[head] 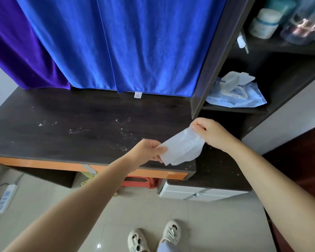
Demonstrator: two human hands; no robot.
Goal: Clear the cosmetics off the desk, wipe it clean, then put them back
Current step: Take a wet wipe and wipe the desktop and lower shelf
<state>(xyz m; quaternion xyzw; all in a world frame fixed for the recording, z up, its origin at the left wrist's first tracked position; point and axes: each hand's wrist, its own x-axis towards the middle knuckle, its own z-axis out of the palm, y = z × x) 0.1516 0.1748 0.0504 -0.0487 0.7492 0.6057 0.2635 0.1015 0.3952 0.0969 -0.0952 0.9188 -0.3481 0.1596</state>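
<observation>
At the bottom edge two pale shoes (154, 237) are seen on the tiled floor (135, 211), and both forearms are stretched forward over the desk's front edge. A white wipe (182, 150) is held in the air between the two hands, just above the desk (80, 124): one end is pinched in the fingers of the left hand (149, 150), the other is gripped in the closed fingers of the right hand (207, 132). It appears to be drawn apart so that it can be spread flat before wiping. The dark desk top is bare of cosmetics, so the clearing step is judged done, and pale specks and smears (75, 130) are scattered across it, so the wiping is not yet done. An open wipe pack (235, 91) lies on the lower shelf (235, 109) to the right, its flap raised, probably the source of the sheet. On the upper shelf a white jar (264, 24) and a clear holder (304, 28) are kept, presumably moved cosmetics; they are blurred, cut off by the frame, and cannot be told apart further. Behind the desk blue cloth (135, 42) and purple cloth (20, 42) hang down and whatever lies behind is hidden. Under the desk only parts of a red stool (138, 183) and a power strip (4, 199) can be made out.
</observation>
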